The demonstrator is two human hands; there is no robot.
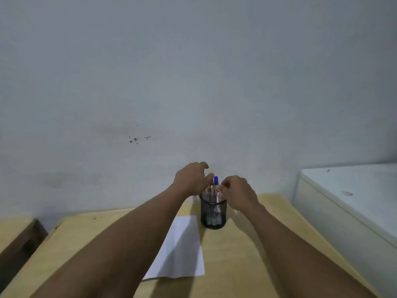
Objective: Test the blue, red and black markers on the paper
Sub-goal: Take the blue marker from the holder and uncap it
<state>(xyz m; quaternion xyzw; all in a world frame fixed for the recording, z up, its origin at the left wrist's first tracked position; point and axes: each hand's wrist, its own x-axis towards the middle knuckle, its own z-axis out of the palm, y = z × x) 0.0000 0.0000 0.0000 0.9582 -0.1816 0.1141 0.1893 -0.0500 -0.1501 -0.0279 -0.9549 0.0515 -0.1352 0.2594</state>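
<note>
Reaching over a black wire-mesh pen cup (213,214) on the pale wooden desk (240,254), both hands meet: right hand (239,195) pinches a blue-capped marker (216,180); left hand (191,178) has loosely curled fingers, grip unclear. White paper sheet (182,250) lies beside the cup.

View: a single head-worn wide-angle camera; no second view shared its scene.
Position: it sat above the near edge of the light wooden desk (247,254).
Facing: it looked forward and slightly down, toward the plain grey wall (193,72).
Framing: the wall filled the upper half; the desk lay low.
Nearness: both forearms reached away from the lens.
</note>
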